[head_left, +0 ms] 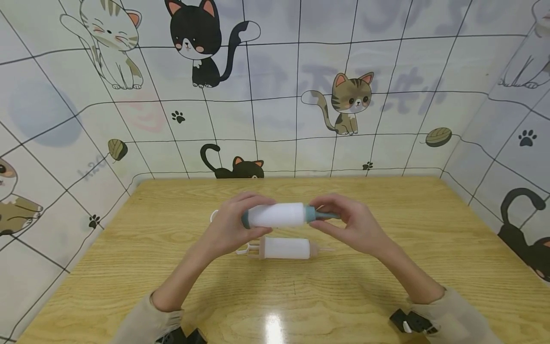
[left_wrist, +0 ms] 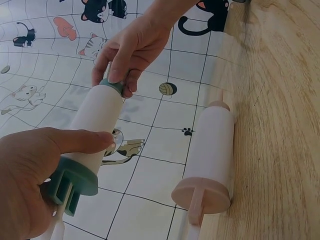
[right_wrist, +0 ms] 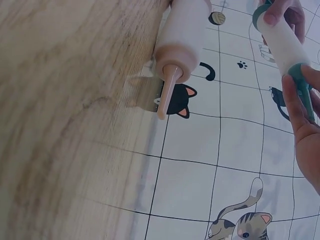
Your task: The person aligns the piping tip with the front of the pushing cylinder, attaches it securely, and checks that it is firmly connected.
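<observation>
A white-barrelled syringe with teal ends is held level above the table, across the middle of the head view. My left hand grips its barrel near the teal flange, thumb along the side. At the other end my right hand pinches the teal collar and tapered nozzle between thumb and fingers. A white pull ring shows behind the left hand. Nearer me, a matching syringe with pinkish-beige ends lies on the table, its nozzle pointing right; neither hand touches it.
The wood-grain table reaches back to a wall covering printed with cats and grid lines, which also rises at both sides. Black devices are strapped at both sleeves.
</observation>
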{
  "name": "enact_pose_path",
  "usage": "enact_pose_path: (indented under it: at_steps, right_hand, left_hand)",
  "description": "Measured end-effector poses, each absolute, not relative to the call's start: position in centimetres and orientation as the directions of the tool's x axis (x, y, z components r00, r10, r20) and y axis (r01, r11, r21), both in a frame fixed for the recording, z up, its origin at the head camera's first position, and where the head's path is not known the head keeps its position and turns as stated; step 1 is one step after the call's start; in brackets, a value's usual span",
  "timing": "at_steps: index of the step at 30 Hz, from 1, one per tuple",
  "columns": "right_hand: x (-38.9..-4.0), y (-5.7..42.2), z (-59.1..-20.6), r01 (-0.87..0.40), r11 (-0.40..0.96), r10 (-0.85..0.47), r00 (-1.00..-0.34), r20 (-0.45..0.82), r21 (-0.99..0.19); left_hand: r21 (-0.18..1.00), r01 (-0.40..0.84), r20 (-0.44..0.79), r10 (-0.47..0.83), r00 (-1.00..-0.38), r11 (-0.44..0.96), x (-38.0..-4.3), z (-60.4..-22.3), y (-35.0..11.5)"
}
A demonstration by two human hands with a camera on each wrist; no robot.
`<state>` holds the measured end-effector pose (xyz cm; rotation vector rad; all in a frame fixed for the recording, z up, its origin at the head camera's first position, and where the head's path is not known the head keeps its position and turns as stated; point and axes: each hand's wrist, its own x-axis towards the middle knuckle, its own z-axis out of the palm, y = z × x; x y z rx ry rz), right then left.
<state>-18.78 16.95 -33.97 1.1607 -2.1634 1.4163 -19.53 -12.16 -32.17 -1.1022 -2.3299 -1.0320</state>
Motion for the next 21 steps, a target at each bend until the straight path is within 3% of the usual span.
enact_pose_path:
  at_steps: [11,21]
  right_hand:
    - [-18.79,16.97,-33.99,-0.708,0.209,-0.443,-0.683,0.58,-0.674]
    - [-18.82,16.95,-34.14,-0.709,0.177,-0.429,-0.68,0.595,-0.682]
  left_hand:
    - [0.46,0.785,0.593,0.515,-0.619,0.415,-19.42,-32.27,-12.01]
    - [0.466,0.79,0.605,0.508,-0.613,0.399,-19.4,-32.36,-11.89]
